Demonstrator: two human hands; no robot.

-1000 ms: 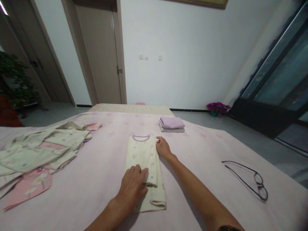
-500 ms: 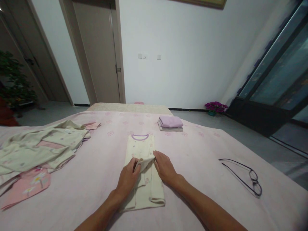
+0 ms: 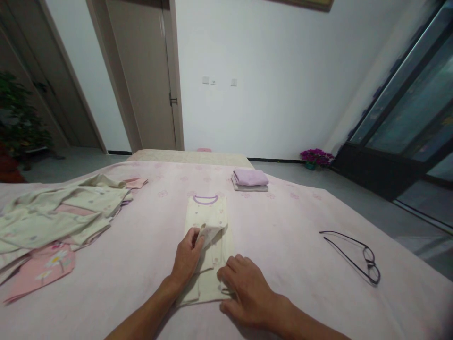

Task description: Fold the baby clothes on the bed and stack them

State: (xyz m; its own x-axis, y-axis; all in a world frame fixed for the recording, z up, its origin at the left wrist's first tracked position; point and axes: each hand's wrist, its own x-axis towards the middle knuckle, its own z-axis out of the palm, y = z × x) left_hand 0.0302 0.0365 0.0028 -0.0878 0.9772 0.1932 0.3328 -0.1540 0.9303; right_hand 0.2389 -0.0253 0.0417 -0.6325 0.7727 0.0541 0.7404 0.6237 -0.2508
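The cream shirt [image 3: 202, 215], pinched by the left hand [image 3: 187, 255], is laid on pink cloth [image 3: 300, 236] between heaped clothes [image 3: 46, 231] and eyeglasses [image 3: 370, 266], a folded stack [image 3: 250, 178] beyond; whether the right hand [image 3: 249, 290] grips it cannot be told.

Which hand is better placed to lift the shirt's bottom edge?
Probably the right hand: it lies at the lower right corner of the shirt, while the left hand is farther up, pinching some raised cloth.

Matt cloth shirt [image 3: 213, 252], cloth cover [image 3: 283, 231], smooth wall [image 3: 265, 99]
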